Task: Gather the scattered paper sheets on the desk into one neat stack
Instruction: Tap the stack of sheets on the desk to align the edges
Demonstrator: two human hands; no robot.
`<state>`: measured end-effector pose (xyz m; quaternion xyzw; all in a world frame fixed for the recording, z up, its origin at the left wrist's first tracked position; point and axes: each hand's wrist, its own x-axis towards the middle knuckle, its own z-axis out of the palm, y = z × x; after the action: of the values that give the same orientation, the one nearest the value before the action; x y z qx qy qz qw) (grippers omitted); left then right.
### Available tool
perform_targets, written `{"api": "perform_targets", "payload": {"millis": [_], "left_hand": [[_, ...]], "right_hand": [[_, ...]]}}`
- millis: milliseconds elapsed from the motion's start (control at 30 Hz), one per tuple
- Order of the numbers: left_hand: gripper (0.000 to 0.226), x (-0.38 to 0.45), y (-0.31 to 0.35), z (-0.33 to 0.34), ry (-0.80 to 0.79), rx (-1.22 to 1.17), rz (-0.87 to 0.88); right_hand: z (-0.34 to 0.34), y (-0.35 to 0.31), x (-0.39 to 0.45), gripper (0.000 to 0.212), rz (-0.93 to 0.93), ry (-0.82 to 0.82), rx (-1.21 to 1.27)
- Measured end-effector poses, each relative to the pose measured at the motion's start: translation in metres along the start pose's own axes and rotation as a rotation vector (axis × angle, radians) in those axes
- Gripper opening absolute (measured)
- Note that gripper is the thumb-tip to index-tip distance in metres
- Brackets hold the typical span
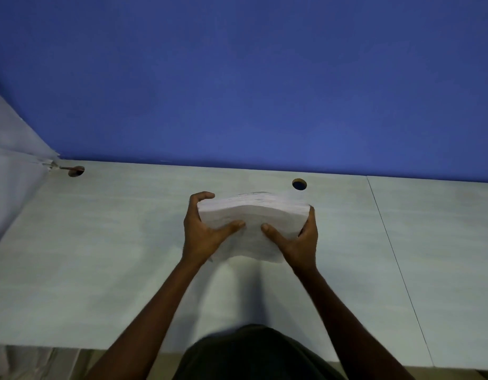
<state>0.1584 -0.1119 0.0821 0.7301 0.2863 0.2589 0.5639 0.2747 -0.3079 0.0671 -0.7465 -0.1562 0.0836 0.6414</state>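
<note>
A thick stack of white paper sheets (252, 215) stands on its long edge at the middle of the pale desk (114, 242), slightly bowed. My left hand (203, 229) grips its left end, thumb on the near face and fingers curled over the far side. On the right end, my right hand (297, 239) holds the stack the same way. No loose sheets show elsewhere on the desk.
A blue partition wall (237, 91) rises behind the desk. Two round cable holes sit near the back edge, one (299, 184) just behind the stack and another (76, 171) at far left. A seam (388, 242) crosses the desk on the right. A pale side panel (9, 160) borders the left.
</note>
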Motion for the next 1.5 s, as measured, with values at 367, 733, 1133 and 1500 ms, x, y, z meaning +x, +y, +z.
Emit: {"api": "perform_targets", "payload": {"millis": [367,733,1133,1500], "left_hand": [[0.081,0.038,0.029,-0.013,-0.203,0.162,-0.213],[0.058,0.007,0.008,-0.016,-0.187,0.083,-0.265],[0.067,0.019,0.027,-0.016,-0.170,0.208,-0.190],[0.034,0.015,0.002,-0.023,-0.161,0.311,-0.085]], "right_hand": [[-0.018,-0.024,0.040,0.061,0.061,-0.183,-0.138],[-0.029,-0.005,0.026,0.053,0.084,-0.383,-0.290],[-0.036,-0.029,0.053,0.051,-0.085,-0.383,-0.275],[-0.033,0.010,0.042,0.040,-0.050,-0.351,-0.338]]}}
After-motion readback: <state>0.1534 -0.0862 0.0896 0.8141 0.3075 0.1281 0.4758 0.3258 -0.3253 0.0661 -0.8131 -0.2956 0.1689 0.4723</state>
